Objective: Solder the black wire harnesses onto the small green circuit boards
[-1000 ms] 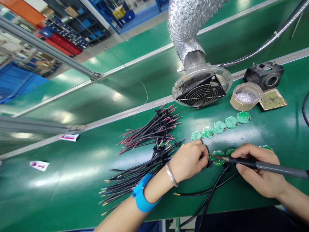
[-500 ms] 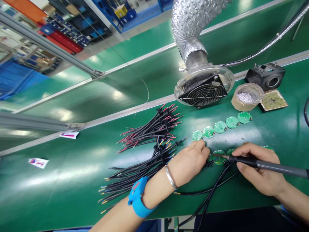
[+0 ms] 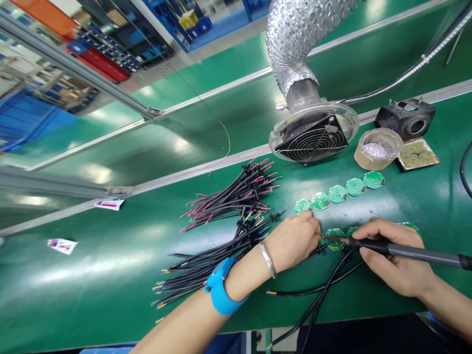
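Observation:
My right hand (image 3: 396,253) grips a soldering iron (image 3: 409,250) like a pen. Its tip reaches left over a round green circuit board (image 3: 336,240) in the lower row. At that board's left edge, my left hand (image 3: 298,238) has its fingers pinched together; what they hold is hidden behind them. Thin coloured wire ends of a black cable (image 3: 324,295) lie by the board, and cables run down past the table's front edge. A silver bangle (image 3: 268,259) and a blue wrist strap (image 3: 224,287) are on my left arm.
Above my hands runs another row of round boards (image 3: 337,193). Bundles of black cables, one with red wire ends (image 3: 236,194) and one with yellow and blue ends (image 3: 214,263), lie left. A fume extractor (image 3: 313,137) hangs behind, beside a tub of metal shavings (image 3: 378,149) and a sponge tray (image 3: 418,155).
My left wrist and forearm have shifted slightly to the right, and its fingers have turned a little at the board. The soldering iron stays at nearly the same spot.

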